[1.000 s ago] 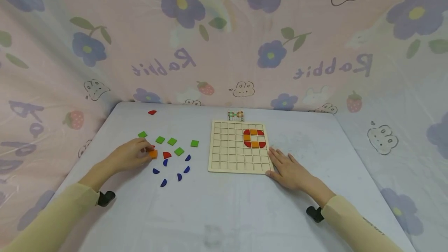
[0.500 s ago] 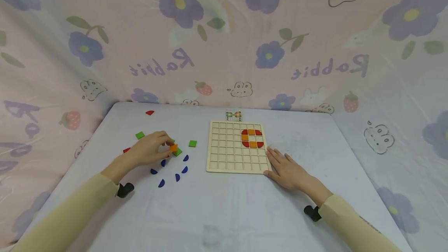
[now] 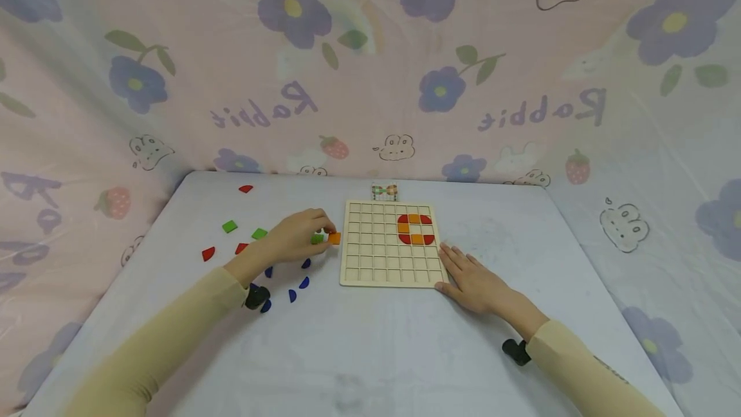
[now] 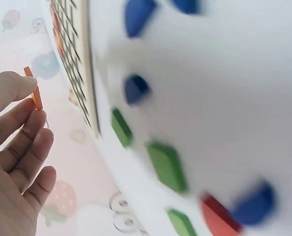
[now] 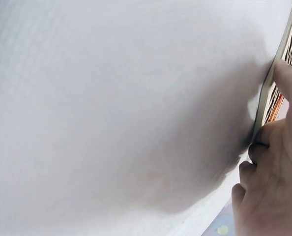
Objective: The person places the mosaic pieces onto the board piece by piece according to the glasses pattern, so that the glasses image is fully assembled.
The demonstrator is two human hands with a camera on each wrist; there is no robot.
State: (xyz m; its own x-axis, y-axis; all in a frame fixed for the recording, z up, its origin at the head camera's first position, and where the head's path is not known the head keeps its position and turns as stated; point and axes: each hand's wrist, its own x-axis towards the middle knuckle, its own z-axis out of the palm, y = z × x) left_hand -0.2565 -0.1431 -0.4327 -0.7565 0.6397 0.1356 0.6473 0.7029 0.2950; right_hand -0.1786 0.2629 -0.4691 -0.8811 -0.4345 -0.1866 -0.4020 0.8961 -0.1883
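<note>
My left hand (image 3: 298, 235) pinches a thin orange square tile (image 3: 334, 238) between thumb and fingertips, just off the left edge of the wooden grid board (image 3: 370, 256). In the left wrist view the orange tile (image 4: 36, 97) appears edge-on, held above the table. Toward the upper right of the board, red rounded-corner pieces (image 3: 403, 219) and orange squares (image 3: 418, 239) form a ring with a gap on its right side. My right hand (image 3: 475, 280) lies flat with straight fingers, its thumb and fingertips at the board's right edge.
Green square tiles (image 3: 229, 226), red quarter-round pieces (image 3: 208, 253) and blue half-round pieces (image 3: 304, 282) are scattered on the white table left of the board, some under the left arm. A small patterned card (image 3: 384, 192) lies behind the board. A printed curtain (image 3: 359, 108) hangs at the back.
My left hand has carried the orange tile rightward from among the scattered pieces to beside the board's left edge. The right hand stays at the board.
</note>
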